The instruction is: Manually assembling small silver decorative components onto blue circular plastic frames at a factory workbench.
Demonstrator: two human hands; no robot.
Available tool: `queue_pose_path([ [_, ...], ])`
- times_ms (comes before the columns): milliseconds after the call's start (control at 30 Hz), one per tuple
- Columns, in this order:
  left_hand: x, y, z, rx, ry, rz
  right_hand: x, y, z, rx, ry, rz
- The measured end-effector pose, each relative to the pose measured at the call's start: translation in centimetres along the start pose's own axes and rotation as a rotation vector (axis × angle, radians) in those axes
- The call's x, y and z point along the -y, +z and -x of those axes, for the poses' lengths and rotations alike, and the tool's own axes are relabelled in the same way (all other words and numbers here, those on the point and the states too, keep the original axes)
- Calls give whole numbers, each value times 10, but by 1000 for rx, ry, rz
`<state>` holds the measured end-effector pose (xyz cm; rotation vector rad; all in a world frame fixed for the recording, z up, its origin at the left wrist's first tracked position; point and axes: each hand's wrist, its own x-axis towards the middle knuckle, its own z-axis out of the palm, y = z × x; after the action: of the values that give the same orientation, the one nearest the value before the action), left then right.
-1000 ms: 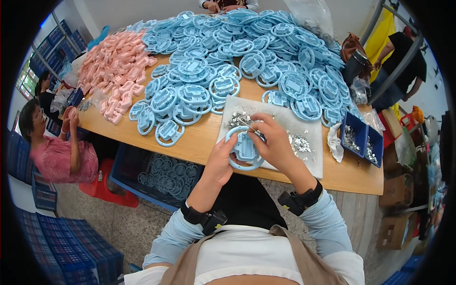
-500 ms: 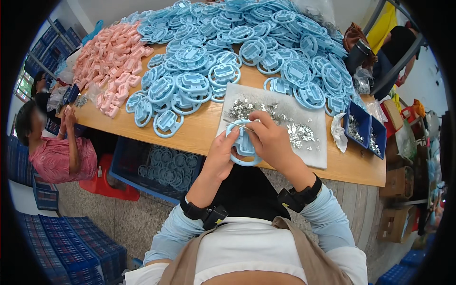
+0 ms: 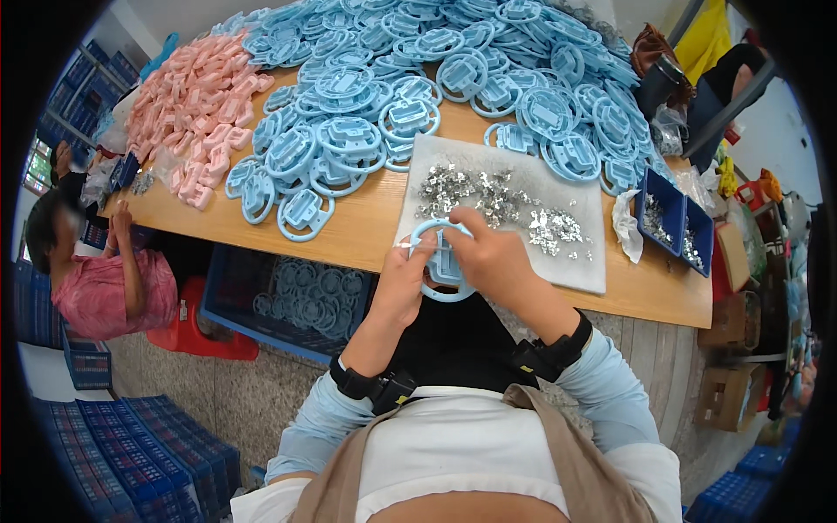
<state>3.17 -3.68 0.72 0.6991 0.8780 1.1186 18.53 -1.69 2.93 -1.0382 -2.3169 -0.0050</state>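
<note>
In front of the table's near edge I hold a light blue plastic ring-shaped part [image 3: 447, 295] with a raised block in its middle. My left hand [image 3: 399, 284] grips its left side, thumb on top. My right hand [image 3: 499, 261] is closed at the upper right of the ring, pinching thin metal tweezers [image 3: 443, 247] that lie across the part; their tips are hard to make out. Just beyond my hands is a whitish mat [image 3: 558, 179] with small shiny metal clips [image 3: 554, 228] scattered over it.
Blue ring parts [image 3: 344, 83] are heaped across the table, pink plastic parts [image 3: 187, 109] at far left. Blue bins [image 3: 671, 222] of metal pieces stand at right by crumpled tissue [image 3: 626, 227]. A blue crate [image 3: 261, 336] sits below. A person in pink [image 3: 118, 292] sits at left.
The right fingers have shifted slightly left and down against the ring, and the tweezers lie lower across it. The view has shifted slightly. Both hands keep their hold.
</note>
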Motion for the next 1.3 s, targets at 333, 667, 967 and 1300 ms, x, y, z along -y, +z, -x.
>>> queue_pose_path([
  [333,12,-29,3,-218,3,173,11,12,22,88,263,-257],
  [667,17,-29,2,-242,40,209,29,19,28,233,263,-81],
  [967,20,-33,0,-242,37,190,31,21,26,231,222,-43],
  [1300,22,-29,3,-250,81,151,45,15,14,358,231,43],
])
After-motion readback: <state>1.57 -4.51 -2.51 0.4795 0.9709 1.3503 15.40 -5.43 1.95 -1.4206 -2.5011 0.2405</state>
